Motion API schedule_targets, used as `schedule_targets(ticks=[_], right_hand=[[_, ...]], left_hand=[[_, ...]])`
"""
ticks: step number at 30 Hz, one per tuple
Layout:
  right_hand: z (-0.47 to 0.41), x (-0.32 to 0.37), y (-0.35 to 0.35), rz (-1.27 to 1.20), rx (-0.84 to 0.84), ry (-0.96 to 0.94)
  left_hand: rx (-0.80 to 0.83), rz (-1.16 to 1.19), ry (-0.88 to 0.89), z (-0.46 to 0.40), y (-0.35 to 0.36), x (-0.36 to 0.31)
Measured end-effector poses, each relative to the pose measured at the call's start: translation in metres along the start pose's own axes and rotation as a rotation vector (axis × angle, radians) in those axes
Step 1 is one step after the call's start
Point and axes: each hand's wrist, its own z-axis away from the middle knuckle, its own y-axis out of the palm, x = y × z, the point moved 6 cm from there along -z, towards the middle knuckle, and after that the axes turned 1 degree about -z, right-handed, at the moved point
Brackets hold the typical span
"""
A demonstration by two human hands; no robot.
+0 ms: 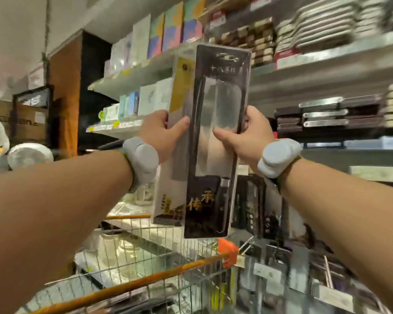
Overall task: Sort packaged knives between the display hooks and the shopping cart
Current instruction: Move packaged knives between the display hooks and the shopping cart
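1. Black card and clear blister make up the front knife package (216, 141), a cleaver with its handle at the bottom, held upright and slightly tilted at chest height above the shopping cart (145, 279).
2. Just behind it and to the left sits a second package, white and gold (179, 91), overlapped by the black one; the two appear pressed together.
3. The left hand (163, 134) grips the white and gold package's left edge, thumb laid across its front, fingers hidden behind.
4. The right hand (250, 137) pinches the black package's right edge, thumb on the blister, fingers wrapped behind.
5. Both wrists carry grey bands. Shelves (327, 60) of boxed goods rise beyond, and more dark knife packs (254, 200) stand lower right. The display hooks themselves I cannot make out.
6. Risk, as I judge it: each package is held on one edge only, so pulling them apart could let the heavy lower end swing and slip from the thumb, dropping into the cart.
7. The picture is blurred, suggesting quick motion, which would make finding a hook's hole harder.
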Motion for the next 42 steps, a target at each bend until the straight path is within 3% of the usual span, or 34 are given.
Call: schedule_targets(ticks=[6, 11, 19, 30, 35, 40, 42], right_hand=[[0.058, -0.032, -0.118, 0.147, -0.091, 0.154], [0.154, -0.095, -0.221, 0.198, -0.246, 0.335], [0.282, -0.175, -0.311, 0.299, -0.338, 0.629], [0.429, -0.268, -0.366, 0.274, -0.411, 0.842], [0.453, -0.302, -0.364, 0.241, -0.472, 0.888], [0.486, -0.353, -0.362, 0.241, -0.496, 0.969], [0.489, -0.365, -0.364, 0.275, -0.437, 1.018]], left_hand=[[0.127, 0.182, 0.018, 0.051, 0.120, -0.041], [0.415, 0.327, -0.001, 0.128, 0.256, -0.052], [0.498, 0.546, -0.212, 0.207, 0.385, -0.055], [0.718, 0.348, -0.291, 0.331, 0.498, -0.030], [0.743, 0.251, -0.248, 0.352, 0.517, -0.015], [0.873, 0.064, -0.139, 0.378, 0.552, 0.008], [0.898, 0.002, -0.084, 0.380, 0.561, 0.016]])
